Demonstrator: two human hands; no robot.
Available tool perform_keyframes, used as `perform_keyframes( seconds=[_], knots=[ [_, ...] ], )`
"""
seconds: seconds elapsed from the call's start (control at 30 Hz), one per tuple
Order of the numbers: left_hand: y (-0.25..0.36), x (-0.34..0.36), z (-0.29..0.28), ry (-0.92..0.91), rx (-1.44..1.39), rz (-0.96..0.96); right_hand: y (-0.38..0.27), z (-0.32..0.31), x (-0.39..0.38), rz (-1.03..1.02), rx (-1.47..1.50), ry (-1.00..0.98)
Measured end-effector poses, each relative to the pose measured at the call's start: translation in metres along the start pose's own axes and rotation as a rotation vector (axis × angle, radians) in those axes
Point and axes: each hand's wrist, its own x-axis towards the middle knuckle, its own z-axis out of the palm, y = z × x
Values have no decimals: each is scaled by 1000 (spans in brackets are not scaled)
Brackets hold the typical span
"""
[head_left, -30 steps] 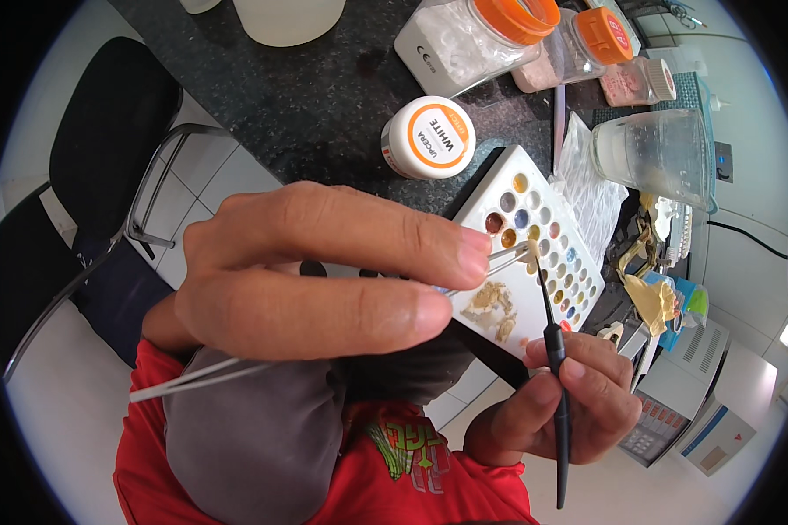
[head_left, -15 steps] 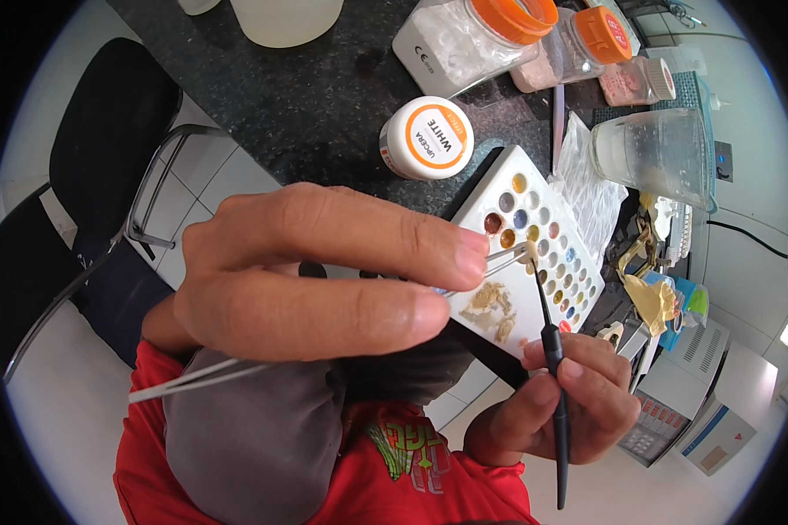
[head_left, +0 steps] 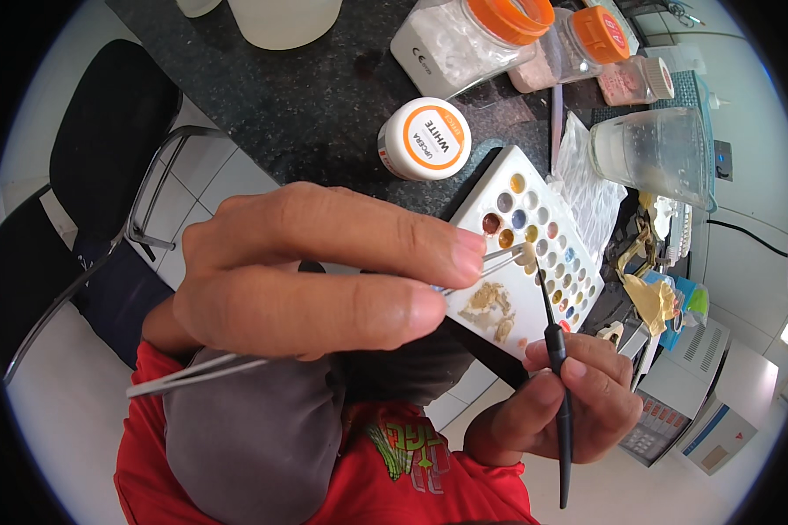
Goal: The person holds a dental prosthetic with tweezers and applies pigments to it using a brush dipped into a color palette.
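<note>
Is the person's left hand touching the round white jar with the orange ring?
Apart. The head view shows a strip of dark speckled counter between the left hand and the white jar.

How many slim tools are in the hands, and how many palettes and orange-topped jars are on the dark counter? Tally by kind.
Tweezers (left hand): 1
Black-handled tool (right hand): 1
White palette: 1
Jars with orange on top: 3
Total: 6
</note>
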Motion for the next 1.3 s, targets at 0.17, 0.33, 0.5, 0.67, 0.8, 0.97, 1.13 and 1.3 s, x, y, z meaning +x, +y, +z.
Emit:
perform_keyframes(
  seconds=[0.17, 0.33, 0.5, 0.67, 0.8, 0.97, 1.13, 1.3],
  knots=[
    [9, 0, -11, -84, -8, -116, 1, 2, -3, -8, 42, 41],
    [10, 1, -16, -110, -21, -130, 4, -1, 1, -33, 51, 5],
    [4, -1, -9, -36, -31, -76, 2, -1, 1, -29, 51, -12],
    [1, 0, -2, 39, -41, -33, 2, -2, 1, -41, 59, -28],
    [-1, 1, -3, 24, -25, -10, 1, -1, 0, -29, 51, -21],
    [-5, 1, -1, 50, 40, 16, 2, -1, -1, -53, 80, -2],
    [-5, 4, 1, 112, 89, -6, 3, -6, -1, -75, 102, -4],
    [-9, 3, 3, 155, 109, 0, 4, -5, 1, -59, 59, -57]
  ],
)
